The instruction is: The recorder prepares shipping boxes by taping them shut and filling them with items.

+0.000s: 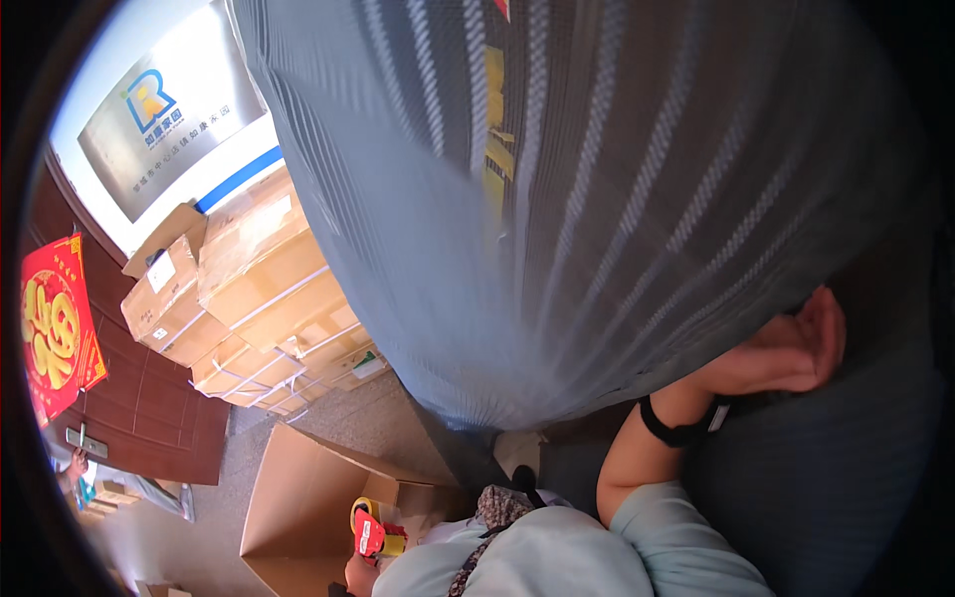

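A big grey sack (597,229) with whitish woven stripes and a strip of yellow tape (497,139) fills the upper middle and right, close in front of me. My right arm reaches up along its lower edge. There my right hand (796,348) is closed, fingers curled against the sack's rim; the fingertips are partly hidden. Low at the left, my left hand (360,574) grips a red tape dispenser (370,534) with a yellow roll, mostly hidden by my body. Beside the dispenser stands an open cardboard box (298,497).
Strapped cardboard cartons (269,269) are stacked against the wall at left, below a metal sign (164,119). A brown door (149,398) with a red hanging decoration (60,333) is further left. Another person's hand (76,464) shows by the door handle.
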Action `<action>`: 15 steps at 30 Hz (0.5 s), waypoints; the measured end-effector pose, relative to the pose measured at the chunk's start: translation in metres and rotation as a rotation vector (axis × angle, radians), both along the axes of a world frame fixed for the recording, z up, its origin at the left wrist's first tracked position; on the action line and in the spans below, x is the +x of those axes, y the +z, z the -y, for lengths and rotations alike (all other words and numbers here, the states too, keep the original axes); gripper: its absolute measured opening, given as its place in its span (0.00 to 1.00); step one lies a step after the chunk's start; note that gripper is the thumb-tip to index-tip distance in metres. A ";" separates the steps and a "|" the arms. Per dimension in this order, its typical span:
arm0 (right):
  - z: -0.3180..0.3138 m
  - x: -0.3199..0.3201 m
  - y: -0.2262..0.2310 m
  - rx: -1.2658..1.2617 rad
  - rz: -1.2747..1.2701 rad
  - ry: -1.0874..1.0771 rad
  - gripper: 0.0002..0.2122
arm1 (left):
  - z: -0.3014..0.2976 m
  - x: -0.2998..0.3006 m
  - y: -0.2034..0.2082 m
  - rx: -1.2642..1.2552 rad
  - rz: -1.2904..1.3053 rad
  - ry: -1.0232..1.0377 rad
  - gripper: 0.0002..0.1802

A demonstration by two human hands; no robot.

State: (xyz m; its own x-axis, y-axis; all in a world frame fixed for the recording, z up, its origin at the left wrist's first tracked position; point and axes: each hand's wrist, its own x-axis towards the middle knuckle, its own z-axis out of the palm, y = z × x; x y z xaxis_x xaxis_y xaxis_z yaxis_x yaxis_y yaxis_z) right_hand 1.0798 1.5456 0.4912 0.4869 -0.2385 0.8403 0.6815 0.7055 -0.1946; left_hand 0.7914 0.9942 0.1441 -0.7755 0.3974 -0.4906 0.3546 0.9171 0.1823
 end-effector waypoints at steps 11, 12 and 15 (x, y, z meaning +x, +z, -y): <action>-0.004 -0.111 0.001 0.108 0.182 1.007 0.25 | -0.073 0.027 -0.045 0.229 -0.006 0.151 0.17; 0.013 -0.132 -0.006 0.091 0.304 1.306 0.31 | -0.073 0.023 -0.052 0.239 -0.001 0.170 0.17; 0.048 -0.153 -0.020 0.006 0.451 1.776 0.40 | -0.085 0.019 -0.051 0.253 -0.029 0.229 0.16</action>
State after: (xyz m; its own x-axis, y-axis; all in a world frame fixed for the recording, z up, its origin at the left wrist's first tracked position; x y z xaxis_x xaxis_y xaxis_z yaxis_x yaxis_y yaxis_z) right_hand 0.9270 1.4977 0.4707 -0.0988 0.2435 0.9649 -0.7922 0.5675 -0.2243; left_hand 0.8107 1.0796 0.0934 -0.8709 0.3180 -0.3748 0.1535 0.9003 0.4072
